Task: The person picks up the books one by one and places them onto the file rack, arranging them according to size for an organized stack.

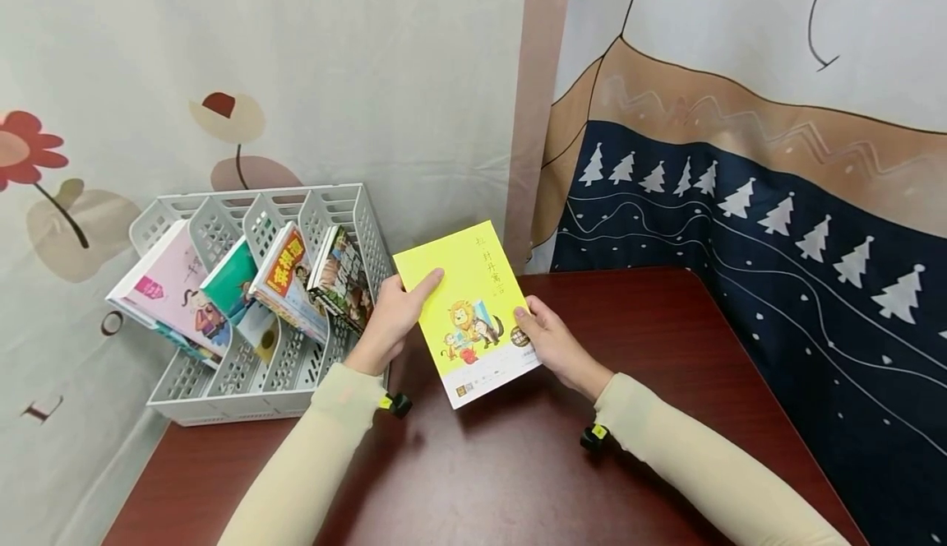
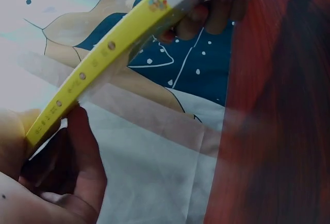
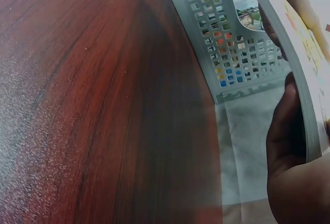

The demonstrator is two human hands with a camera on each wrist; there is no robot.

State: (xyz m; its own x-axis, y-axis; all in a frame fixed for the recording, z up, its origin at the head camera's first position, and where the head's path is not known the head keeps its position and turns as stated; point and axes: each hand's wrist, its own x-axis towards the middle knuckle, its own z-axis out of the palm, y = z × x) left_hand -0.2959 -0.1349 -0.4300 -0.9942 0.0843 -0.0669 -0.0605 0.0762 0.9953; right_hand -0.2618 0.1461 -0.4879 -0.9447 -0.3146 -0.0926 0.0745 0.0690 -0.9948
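Observation:
A yellow book [image 1: 462,307] with cartoon animals on its cover is held tilted above the table by both hands. My left hand [image 1: 390,316] grips its left edge, thumb lying on the cover. On the opposite edge, near the lower corner, my right hand [image 1: 556,340] pinches it with the thumb in front. The left wrist view shows the yellow spine [image 2: 82,74], with left fingers [image 2: 87,147] behind the book. In the right wrist view the page edges [image 3: 294,59] face the camera. The fingers behind the book are partly hidden.
A light grey slotted file rack [image 1: 229,409] stands at the table's left, holding a pink book [image 1: 173,283], a green book [image 1: 240,291] and several others. The dark red table [image 1: 518,464] meets a patterned curtain [image 1: 444,118] at the back and right.

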